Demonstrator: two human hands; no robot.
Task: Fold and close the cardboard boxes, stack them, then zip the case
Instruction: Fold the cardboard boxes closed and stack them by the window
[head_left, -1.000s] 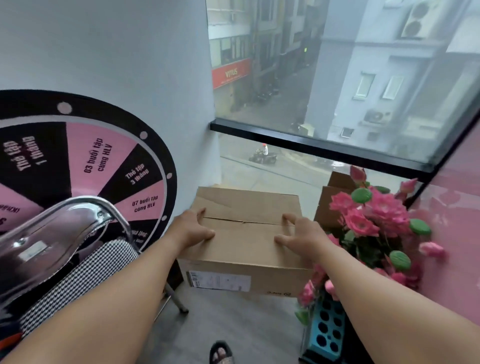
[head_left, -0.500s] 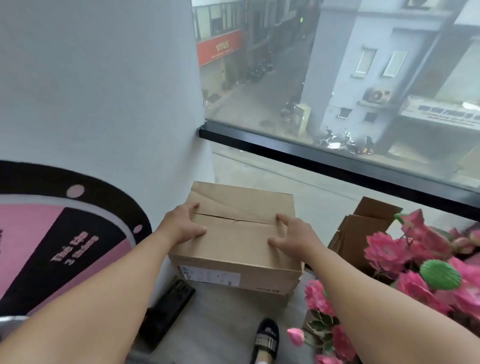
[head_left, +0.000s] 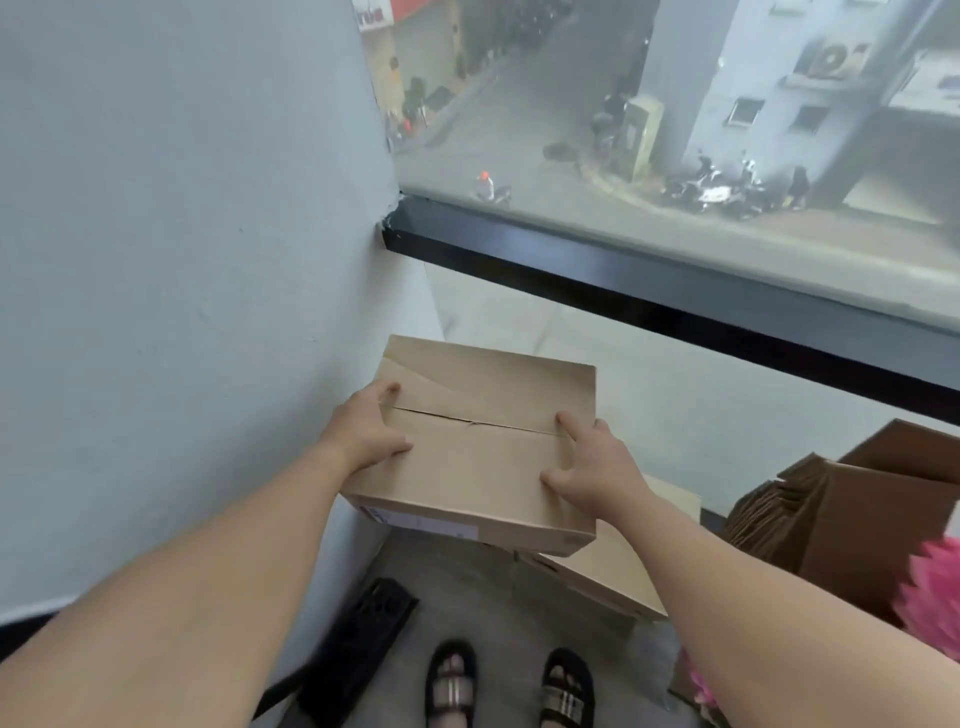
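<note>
A closed brown cardboard box (head_left: 478, 467) with its two top flaps meeting in a seam is held in the air near the wall corner. My left hand (head_left: 363, 436) grips its left edge, thumb and forefinger on top. My right hand (head_left: 592, 467) grips its right edge the same way. Under it, partly hidden, a second closed cardboard box (head_left: 618, 566) lies on the floor. No case is in view.
A grey wall (head_left: 182, 312) stands close on the left and a window with a black sill (head_left: 675, 291) ahead. An open box holding flattened cardboard (head_left: 857, 519) and pink flowers (head_left: 930, 587) are at right. A black slatted object (head_left: 363, 639) lies near my sandalled feet (head_left: 509, 686).
Both hands have carried the box forward toward the wall corner and window. The second box on the floor has come into view beneath it. The grip looks unchanged.
</note>
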